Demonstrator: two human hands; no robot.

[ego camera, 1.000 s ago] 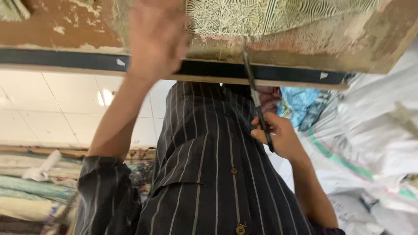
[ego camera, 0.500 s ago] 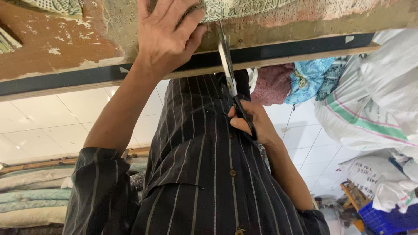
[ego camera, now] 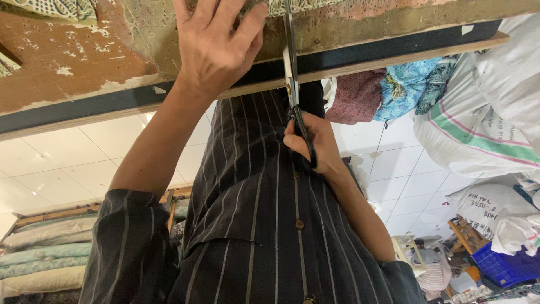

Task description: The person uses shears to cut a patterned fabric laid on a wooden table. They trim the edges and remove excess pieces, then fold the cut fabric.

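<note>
Patterned cloth (ego camera: 304,5) lies on the worn desk (ego camera: 67,62). Left hand (ego camera: 216,48) presses flat there, fingers spread, grasping nothing. Right hand (ego camera: 309,143) fingers grip the scissors (ego camera: 291,73), mid-cut; the next move probably requires advancing the blades straight.

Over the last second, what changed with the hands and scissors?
The scissors have advanced along the patterned fabric on the worn table, and the right hand moved up closer to the table's edge with them. The left hand shifted across the table towards the blades, fingers spread. Unchanged: right hand grips the scissor handles, left hand lies flat on the table; the camera view also drifted.
</note>
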